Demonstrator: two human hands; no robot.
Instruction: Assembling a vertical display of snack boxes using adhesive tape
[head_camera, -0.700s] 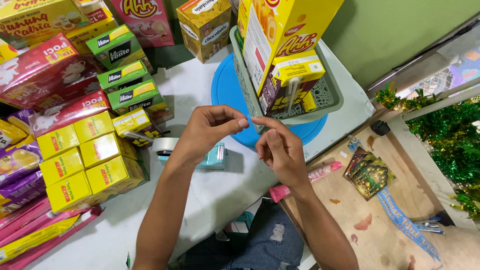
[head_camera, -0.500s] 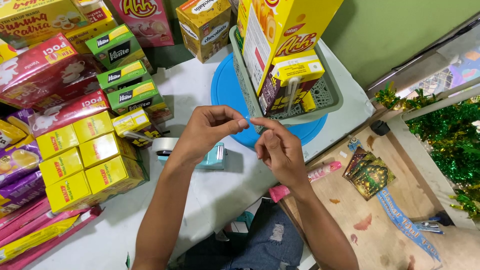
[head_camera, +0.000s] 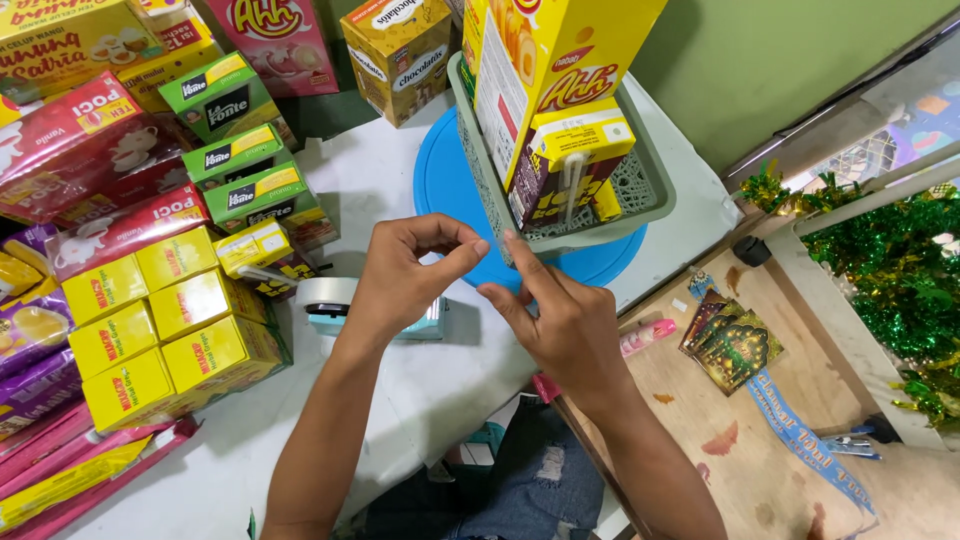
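Hands meeting above the white counter (head_camera: 420, 400), just in front of the grey basket (head_camera: 640, 190). Left hand (head_camera: 405, 275) pinched shut, thumb and forefinger closed on one end of a short strip of clear tape (head_camera: 497, 243); right hand (head_camera: 555, 320) likewise pinched on the other end, remaining fingers curled loosely. Strip held taut between both, touching neither counter nor basket. Tape dispenser (head_camera: 335, 300) resting on the counter just left of the left wrist, beside the stack of small yellow boxes (head_camera: 160, 320). Basket standing on a round blue board (head_camera: 450, 190) near the far edge, already loaded with a tall yellow snack box (head_camera: 540, 60) and a smaller drink carton (head_camera: 560, 160) with its straw. Judging from this: basket filled, tape piece pulled off and ready, not yet stuck to anything; fixing the items together seemingly left
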